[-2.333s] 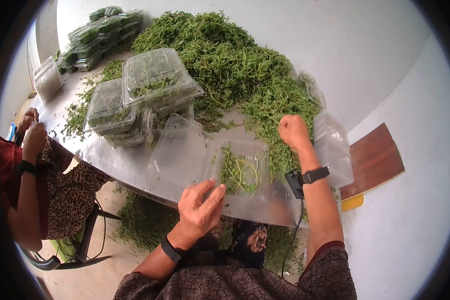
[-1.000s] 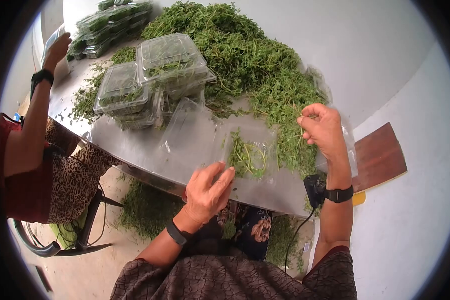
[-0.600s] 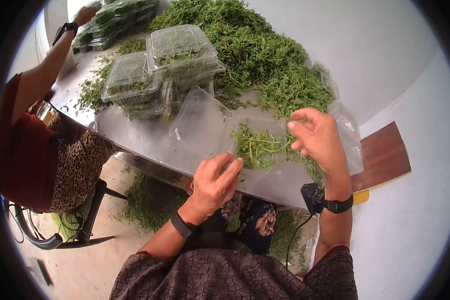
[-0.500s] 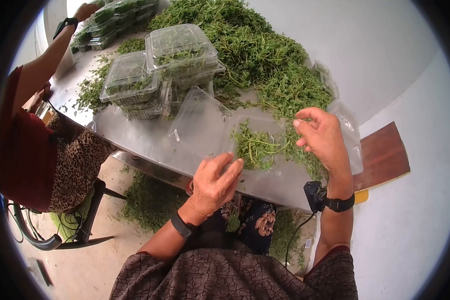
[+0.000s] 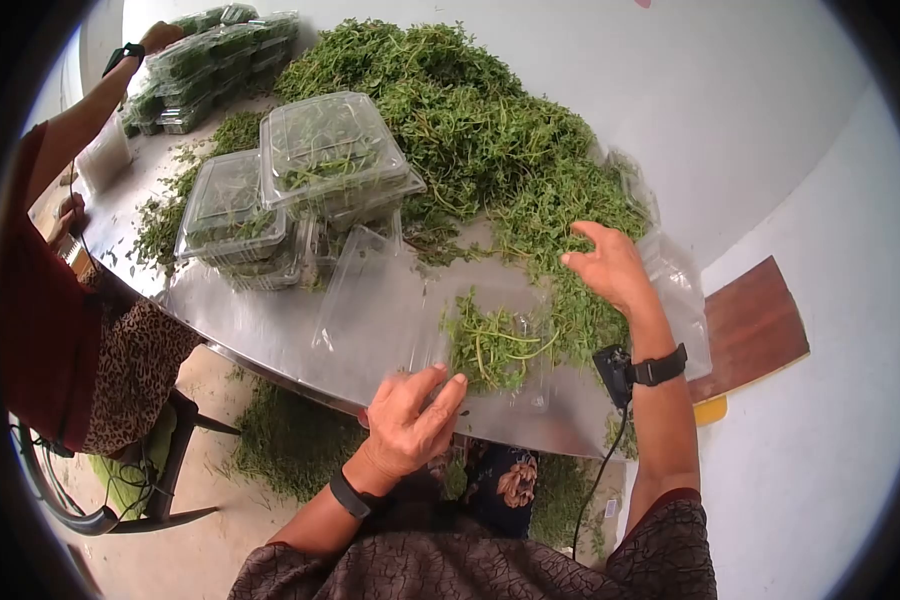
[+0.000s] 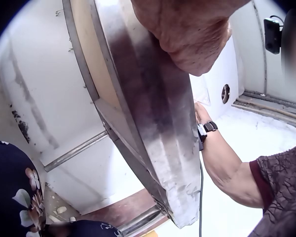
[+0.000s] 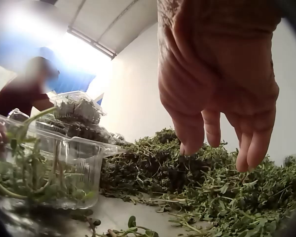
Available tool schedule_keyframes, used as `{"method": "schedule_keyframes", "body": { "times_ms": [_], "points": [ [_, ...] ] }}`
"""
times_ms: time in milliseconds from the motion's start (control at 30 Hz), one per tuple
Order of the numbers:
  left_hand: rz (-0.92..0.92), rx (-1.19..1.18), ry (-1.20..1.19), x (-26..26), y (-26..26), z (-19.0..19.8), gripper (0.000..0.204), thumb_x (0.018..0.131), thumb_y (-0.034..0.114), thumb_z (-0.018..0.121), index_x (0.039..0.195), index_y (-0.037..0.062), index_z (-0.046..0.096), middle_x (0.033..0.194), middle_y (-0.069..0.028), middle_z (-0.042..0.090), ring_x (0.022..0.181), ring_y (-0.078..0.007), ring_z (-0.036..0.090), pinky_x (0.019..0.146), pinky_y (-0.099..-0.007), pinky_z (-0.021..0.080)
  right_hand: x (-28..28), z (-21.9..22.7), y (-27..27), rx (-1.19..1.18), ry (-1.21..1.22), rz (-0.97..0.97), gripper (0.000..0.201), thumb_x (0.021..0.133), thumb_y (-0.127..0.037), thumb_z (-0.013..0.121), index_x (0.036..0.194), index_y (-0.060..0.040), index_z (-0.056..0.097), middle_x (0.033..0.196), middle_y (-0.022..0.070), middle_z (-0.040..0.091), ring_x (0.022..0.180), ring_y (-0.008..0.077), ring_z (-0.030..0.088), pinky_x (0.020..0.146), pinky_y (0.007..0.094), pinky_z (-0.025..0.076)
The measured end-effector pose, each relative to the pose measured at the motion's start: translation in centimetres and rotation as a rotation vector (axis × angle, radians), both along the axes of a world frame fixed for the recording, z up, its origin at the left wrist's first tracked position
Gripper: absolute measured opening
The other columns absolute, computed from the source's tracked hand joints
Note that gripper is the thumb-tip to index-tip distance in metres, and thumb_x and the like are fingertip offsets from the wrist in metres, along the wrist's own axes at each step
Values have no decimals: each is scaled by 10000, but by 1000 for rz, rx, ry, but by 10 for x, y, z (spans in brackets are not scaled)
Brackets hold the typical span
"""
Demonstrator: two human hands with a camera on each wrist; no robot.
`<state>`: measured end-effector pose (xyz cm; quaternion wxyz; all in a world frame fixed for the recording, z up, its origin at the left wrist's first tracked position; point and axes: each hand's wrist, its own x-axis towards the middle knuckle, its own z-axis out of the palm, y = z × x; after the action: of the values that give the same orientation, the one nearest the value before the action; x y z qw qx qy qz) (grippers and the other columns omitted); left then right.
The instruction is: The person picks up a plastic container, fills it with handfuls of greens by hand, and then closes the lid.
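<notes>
An open clear plastic box (image 5: 537, 392) holds some green sprigs (image 5: 492, 345), its lid (image 5: 370, 300) laid back to the left. My left hand (image 5: 410, 420) is at the box's near left corner, fingers loosely bent; the left wrist view shows only part of that hand (image 6: 187, 34). My right hand (image 5: 612, 268) is over the near right part of the heap of greens (image 5: 450, 110), thumb and forefinger apart. In the right wrist view the right hand (image 7: 219, 89) hangs above the greens (image 7: 227, 192), fingers pointing down with nothing between them.
Filled clear boxes (image 5: 335, 150) stand stacked behind the lid, with more stacked (image 5: 210, 65) at the far left. Empty clear containers (image 5: 675, 290) lie right of the heap. Another person's arm (image 5: 80, 130) reaches over the table's left end. A cable hangs from my right wrist.
Sprigs have been added to the open box. My right hand has come back over the heap, its thumb and forefinger wider apart. The other person's arm has reached toward the far stack.
</notes>
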<state>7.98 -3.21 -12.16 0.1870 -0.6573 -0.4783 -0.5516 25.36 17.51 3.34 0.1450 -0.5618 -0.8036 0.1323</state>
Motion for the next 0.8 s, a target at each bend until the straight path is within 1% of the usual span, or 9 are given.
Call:
{"method": "schedule_keyframes", "body": {
  "times_ms": [133, 233, 333, 433, 467, 567, 700, 733, 800],
  "points": [
    [15, -7, 16, 0, -1, 1, 512, 574, -53, 728, 1070, 65, 679, 1043, -115, 597, 794, -218, 626, 658, -328, 473, -12, -8, 14, 74, -77, 23, 594, 793, -290, 742, 1314, -68, 563, 1064, 167, 668, 1043, 326, 623, 924, 396, 479],
    [11, -5, 11, 1, -1, 0, 504, 581, -49, 733, 1069, 65, 679, 1044, -113, 596, 807, -218, 625, 656, -329, 474, -23, -12, 33, 5, -194, 31, 660, 800, -363, 731, 1363, -91, 519, 1183, 169, 626, 1140, 320, 579, 980, 407, 452],
    [26, 2, 29, 0, -1, -1, 499, 587, -28, 741, 1072, 75, 682, 1062, -106, 602, 769, -208, 615, 642, -310, 475, -39, -16, 45, -57, -362, 84, 767, 802, -466, 699, 1439, -137, 428, 1430, 173, 449, 1291, 305, 468, 1034, 418, 410],
    [40, 10, 42, 0, -1, -2, 493, 593, -7, 741, 1073, 84, 684, 1073, -99, 609, 720, -195, 606, 632, -292, 476, -46, -36, 54, 158, -402, 144, 754, 784, -450, 715, 1417, -129, 460, 1360, 178, 506, 1229, 327, 521, 1027, 414, 414],
    [43, 7, 44, 0, -1, -2, 488, 594, -2, 739, 1072, 83, 684, 1071, -100, 610, 721, -194, 606, 632, -292, 477, -52, -37, 60, 89, -462, 128, 783, 777, -503, 719, 1424, -150, 452, 1453, 202, 417, 1308, 337, 455, 1040, 434, 414],
    [55, 9, 70, -1, -1, -1, 471, 594, 5, 735, 1056, 77, 687, 1064, -103, 611, 725, -194, 610, 635, -294, 478, -60, -34, 67, -39, -545, 137, 737, 777, -489, 722, 1392, -151, 496, 1468, 203, 399, 1263, 347, 505, 1009, 434, 446],
    [55, 12, 70, -1, -1, 0, 453, 592, 11, 733, 1040, 70, 690, 1057, -105, 612, 733, -195, 615, 636, -294, 479, -48, -61, 76, 237, -359, 181, 327, 712, -201, 710, 1028, -122, 717, 1078, 196, 646, 959, 372, 638, 837, 465, 523],
    [55, 9, 73, -1, -1, 1, 446, 596, 11, 734, 1036, 68, 691, 1056, -105, 611, 736, -196, 616, 635, -291, 480, -47, -60, 76, 236, -359, 180, 327, 712, -201, 710, 1028, -122, 717, 1078, 196, 646, 959, 372, 638, 837, 465, 523],
    [54, 4, 76, -1, -1, 2, 438, 599, 11, 735, 1032, 66, 692, 1054, -104, 611, 739, -197, 618, 634, -288, 480, -43, -54, 76, 205, -339, 150, 142, 674, -98, 657, 804, -75, 710, 850, 195, 665, 805, 376, 650, 740, 459, 532]
  ]
}}
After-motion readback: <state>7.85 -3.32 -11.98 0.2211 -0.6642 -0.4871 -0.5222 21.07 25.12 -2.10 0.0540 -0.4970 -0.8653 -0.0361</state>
